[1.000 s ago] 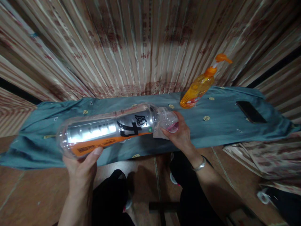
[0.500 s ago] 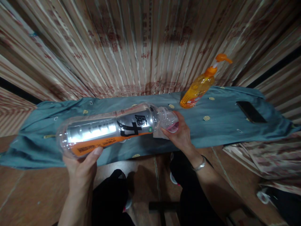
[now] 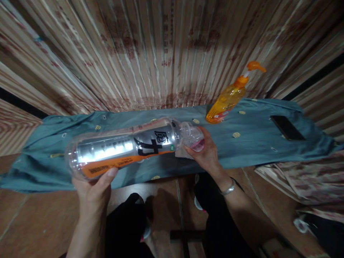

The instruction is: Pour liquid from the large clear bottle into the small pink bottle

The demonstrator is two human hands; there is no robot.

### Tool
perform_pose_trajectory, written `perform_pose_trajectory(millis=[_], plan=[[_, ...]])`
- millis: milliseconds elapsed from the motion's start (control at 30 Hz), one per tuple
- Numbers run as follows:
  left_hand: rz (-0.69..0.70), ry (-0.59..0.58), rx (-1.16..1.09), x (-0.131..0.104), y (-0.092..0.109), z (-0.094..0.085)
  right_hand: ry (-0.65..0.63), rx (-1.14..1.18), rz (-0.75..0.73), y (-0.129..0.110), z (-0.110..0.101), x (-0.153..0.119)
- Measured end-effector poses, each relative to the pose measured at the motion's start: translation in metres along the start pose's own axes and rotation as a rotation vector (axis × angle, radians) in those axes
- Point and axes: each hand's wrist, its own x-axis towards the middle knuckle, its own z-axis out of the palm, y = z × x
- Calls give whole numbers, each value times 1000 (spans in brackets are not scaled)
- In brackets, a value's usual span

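Over the table (image 3: 258, 139), the left hand (image 3: 94, 191) curls its grip round a big bottle (image 3: 120, 150); the right hand (image 3: 206, 154) clasps a small clear container (image 3: 194, 136).

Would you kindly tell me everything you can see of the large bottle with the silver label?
The large bottle is clear and looks like plastic. Its silver label bears black characters, a small green mark and an orange band. It is held roughly on its side above the blue cloth, base to the left. The left hand grips it near the base, thumb on the orange band; its neck appears to meet a clear container, pink inside, in the right hand.
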Motion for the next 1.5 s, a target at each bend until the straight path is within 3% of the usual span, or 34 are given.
perform_pose_trajectory(millis=[600,1500], plan=[[-51,52,129,-1,-1,-2,-10,6,14,-1,-1,0],[-41,57,77,0,1,2,-20,2,12,-1,-1,0]])
